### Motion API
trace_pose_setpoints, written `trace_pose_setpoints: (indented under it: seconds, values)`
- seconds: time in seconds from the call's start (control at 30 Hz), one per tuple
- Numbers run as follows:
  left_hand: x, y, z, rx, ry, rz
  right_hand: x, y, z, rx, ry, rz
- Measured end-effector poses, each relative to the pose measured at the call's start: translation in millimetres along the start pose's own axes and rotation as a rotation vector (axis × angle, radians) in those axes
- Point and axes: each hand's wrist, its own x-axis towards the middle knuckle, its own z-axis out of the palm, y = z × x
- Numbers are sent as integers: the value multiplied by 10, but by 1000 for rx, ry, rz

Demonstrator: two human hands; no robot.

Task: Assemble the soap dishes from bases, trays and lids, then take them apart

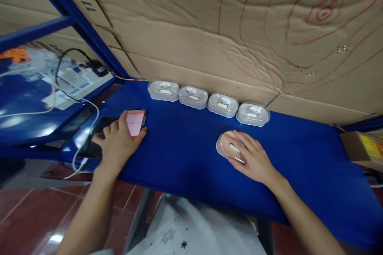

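My left hand [118, 141] is at the left of the blue table, its thumb and fingers about the lower part of a phone [136, 121]. The phone lies flat with a pink screen showing digits. To the right, my right hand [254, 157] is laid over a clear oval plastic case [223, 145], thumb on the near side and fingers on the far side. A white oval piece shows on top of the case, and part of it is hidden by my fingers. Behind it stand several like cases [223, 105] in a row, each with a round sticker.
A cardboard wall [179, 40] with red drawn lines rises behind the table [179, 147]. A blue frame [74, 20], white cables [89, 127] and a power strip [68, 95] are at the left. A cardboard box [356, 149] stands at the right edge.
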Motion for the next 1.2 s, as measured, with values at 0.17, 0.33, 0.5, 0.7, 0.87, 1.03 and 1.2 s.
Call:
trace_pose_setpoints:
  seconds: [0.17,0.33,0.5,0.7,0.87,1.03,1.2]
  values:
    - [79,-31,62,-15,-15,28,-9,-1,7,-3,7,4]
    - [159,39,85,-10,-47,45,-8,22,-22,12,-38,21]
    - [216,204,82,25,-83,60,-51,241,-152,85,-78,100]
    - [268,284,167,45,-77,74,-317,694,-404,118,-54,199]
    - [285,294,246,56,-79,52,-688,1154,-519,70,-65,341]
    - [207,356,201,107,-54,94,-973,1597,-478,-122,-3,575]
    - [115,632,87,80,-21,240,-934,1816,-398,-228,164,625]
